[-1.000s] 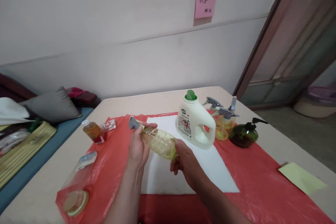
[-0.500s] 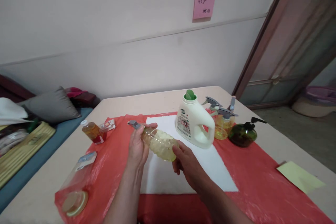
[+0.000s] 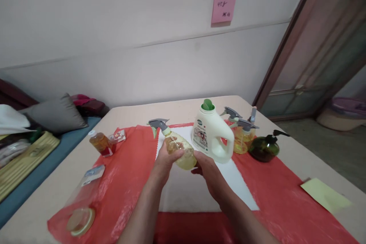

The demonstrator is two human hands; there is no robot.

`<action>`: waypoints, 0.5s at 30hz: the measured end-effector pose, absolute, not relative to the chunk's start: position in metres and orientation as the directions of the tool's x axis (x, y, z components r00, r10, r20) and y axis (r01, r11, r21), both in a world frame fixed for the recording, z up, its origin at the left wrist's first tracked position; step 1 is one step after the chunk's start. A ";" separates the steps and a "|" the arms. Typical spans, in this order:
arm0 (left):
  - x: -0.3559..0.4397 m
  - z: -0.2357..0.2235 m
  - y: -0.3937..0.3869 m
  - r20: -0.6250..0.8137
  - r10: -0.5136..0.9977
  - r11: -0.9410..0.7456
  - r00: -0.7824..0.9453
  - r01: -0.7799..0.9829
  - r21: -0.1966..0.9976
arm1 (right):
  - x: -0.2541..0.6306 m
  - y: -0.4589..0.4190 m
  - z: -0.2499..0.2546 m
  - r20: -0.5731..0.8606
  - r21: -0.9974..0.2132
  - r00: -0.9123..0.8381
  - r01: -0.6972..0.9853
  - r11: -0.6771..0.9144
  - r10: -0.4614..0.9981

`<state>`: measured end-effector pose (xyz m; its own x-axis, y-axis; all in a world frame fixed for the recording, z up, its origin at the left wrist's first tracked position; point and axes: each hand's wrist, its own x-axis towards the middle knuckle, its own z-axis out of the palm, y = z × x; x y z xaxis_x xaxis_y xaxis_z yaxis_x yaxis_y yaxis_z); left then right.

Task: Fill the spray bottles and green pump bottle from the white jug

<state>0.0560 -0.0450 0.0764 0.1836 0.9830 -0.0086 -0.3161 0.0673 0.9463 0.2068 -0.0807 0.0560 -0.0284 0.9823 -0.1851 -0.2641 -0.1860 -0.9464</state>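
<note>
Currently grips a rounded, clear-yellow plastic spray bottle (image 3: 188,157) with curled fingers of left hand (image 3: 166,162) and right hand (image 3: 208,167), perhaps risking slippage by loosening unevenly.

Forearms (image 3: 145,204) angle inward, the left hand (image 3: 167,157) curled in a grip, the right hand (image 3: 207,164) bent close beside it.

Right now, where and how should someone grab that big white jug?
Probably by its handle, reaching from the near right: the white jug stands upright, and the handle's opening on that side gives room to wrap a grip. The yellow spray bottle close beside the handle might crowd the reach.
</note>
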 end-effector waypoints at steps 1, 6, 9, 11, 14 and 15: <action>0.055 0.075 -0.043 -0.010 0.987 0.053 0.157 -0.268 0.962 | 0.211 -0.079 0.055 -0.149 -0.973 0.015 -0.183 -0.144 0.989; 0.062 0.070 -0.044 -0.010 0.987 -0.009 0.163 0.112 0.994 | 0.222 -0.073 0.052 0.049 -0.998 0.154 -0.022 0.053 0.987; 0.075 0.073 -0.055 -0.021 0.954 -0.043 0.298 0.208 0.977 | 0.220 -0.079 0.055 0.161 -0.986 0.068 0.048 0.158 0.985; 0.085 0.075 -0.063 -0.023 0.925 -0.066 0.379 0.220 0.973 | 0.216 -0.084 0.059 0.151 -0.988 0.082 0.049 0.147 0.985; 0.095 0.079 -0.071 -0.048 0.904 -0.049 0.425 0.215 0.975 | 0.216 -0.087 0.066 0.106 -0.994 0.228 0.004 0.108 0.968; 0.096 0.079 -0.072 -0.053 0.896 -0.046 0.441 0.210 0.977 | 0.219 -0.087 0.070 0.099 -0.994 0.255 -0.022 0.108 0.962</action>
